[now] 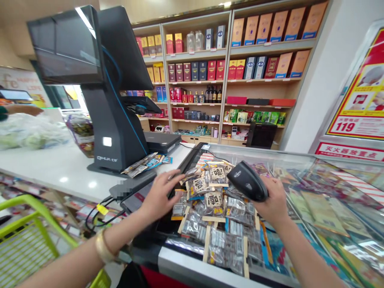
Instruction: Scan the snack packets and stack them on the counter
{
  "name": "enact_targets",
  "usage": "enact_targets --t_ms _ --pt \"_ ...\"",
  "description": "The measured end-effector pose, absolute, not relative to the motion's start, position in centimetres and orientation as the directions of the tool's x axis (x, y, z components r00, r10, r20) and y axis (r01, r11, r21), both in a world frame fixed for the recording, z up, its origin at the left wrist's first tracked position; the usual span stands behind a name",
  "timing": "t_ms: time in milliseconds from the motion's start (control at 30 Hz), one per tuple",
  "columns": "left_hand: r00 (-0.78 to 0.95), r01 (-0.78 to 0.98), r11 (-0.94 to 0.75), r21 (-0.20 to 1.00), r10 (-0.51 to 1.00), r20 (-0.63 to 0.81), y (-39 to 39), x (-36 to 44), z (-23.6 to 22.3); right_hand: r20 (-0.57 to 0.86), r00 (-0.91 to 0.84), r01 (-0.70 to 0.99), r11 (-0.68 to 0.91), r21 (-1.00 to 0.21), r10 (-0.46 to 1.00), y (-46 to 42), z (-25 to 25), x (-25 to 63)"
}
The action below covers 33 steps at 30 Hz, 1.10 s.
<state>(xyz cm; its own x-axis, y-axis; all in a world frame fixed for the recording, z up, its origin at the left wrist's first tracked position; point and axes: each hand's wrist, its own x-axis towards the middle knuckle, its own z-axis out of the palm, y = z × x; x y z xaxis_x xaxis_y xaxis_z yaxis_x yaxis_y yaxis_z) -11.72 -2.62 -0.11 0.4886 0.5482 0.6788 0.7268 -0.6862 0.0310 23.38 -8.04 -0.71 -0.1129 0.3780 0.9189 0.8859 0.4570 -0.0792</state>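
A black handheld barcode scanner [247, 182] is in my right hand [274, 200], with my fingers wrapped around its handle. The scanner's head points left over a heap of small clear snack packets [214, 200] with cream strips and black lettering. The heap lies on the glass-topped counter in front of me. At the left edge of the heap, my left hand [163, 196] has its fingers apart and reaching toward the packets; I cannot tell whether the fingertips touch one. A few more packets [147, 163] lie beside the base of the register [120, 132].
A green shopping basket [33, 232] stands low at the left. On the white counter [69, 176] are a jar [82, 134] and clear plastic bags [33, 130]; another person's arm [24, 110] reaches over them. Packaged goods fill the glass case [324, 212]. Shelves of boxes [195, 70] stand behind.
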Motion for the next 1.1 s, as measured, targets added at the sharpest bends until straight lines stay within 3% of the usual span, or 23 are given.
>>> enact_targets --t_ms 67,167,333,467,567,667,767,833,967,1100 --pt "0.298 0.875 -0.476 0.088 0.673 0.677 0.9 -15.3 1.3 0.921 -0.121 0.884 0.462 -0.069 0.37 -8.0 -0.7 23.4" --pt "0.042 0.992 -0.098 0.079 0.85 0.525 4.8 -19.9 3.5 0.919 -0.126 0.887 0.457 -0.065 0.375 -8.0 -0.9 23.4" --pt "-0.057 0.996 0.069 -0.048 0.975 0.214 7.5 -23.6 5.4 0.922 -0.116 0.896 0.439 -0.062 0.369 -7.7 -1.4 23.8" --pt "-0.027 0.994 0.045 -0.099 0.984 0.176 7.7 -24.1 5.4 0.925 -0.132 0.895 0.444 -0.044 0.356 -7.6 -1.4 23.9" --pt "-0.031 0.992 0.058 -0.109 0.971 0.239 7.0 -24.5 5.4 0.921 -0.136 0.895 0.444 -0.044 0.366 -7.8 -1.2 23.7" --pt "0.063 0.994 -0.011 -0.111 0.876 0.478 5.7 -25.1 5.6 0.914 -0.127 0.894 0.444 -0.063 0.385 -7.9 -1.1 23.5" --pt "0.196 0.98 -0.146 -0.134 0.616 0.763 4.0 -24.6 6.0 0.907 -0.123 0.888 0.453 -0.081 0.402 -7.9 -1.1 23.4" --pt "0.227 0.969 -0.204 -0.141 0.501 0.835 2.8 -23.4 6.4 0.904 -0.124 0.884 0.459 -0.087 0.41 -8.0 -1.0 23.3" --pt "0.416 0.886 -0.391 -0.249 0.431 0.801 0.5 -20.3 6.9 0.882 -0.167 0.852 0.514 -0.096 0.441 -8.2 -0.7 22.7" --pt "0.657 0.663 -0.593 -0.457 0.168 0.735 -1.2 -17.6 6.5 0.821 -0.261 0.795 0.596 -0.116 0.507 -8.6 -0.3 22.0"
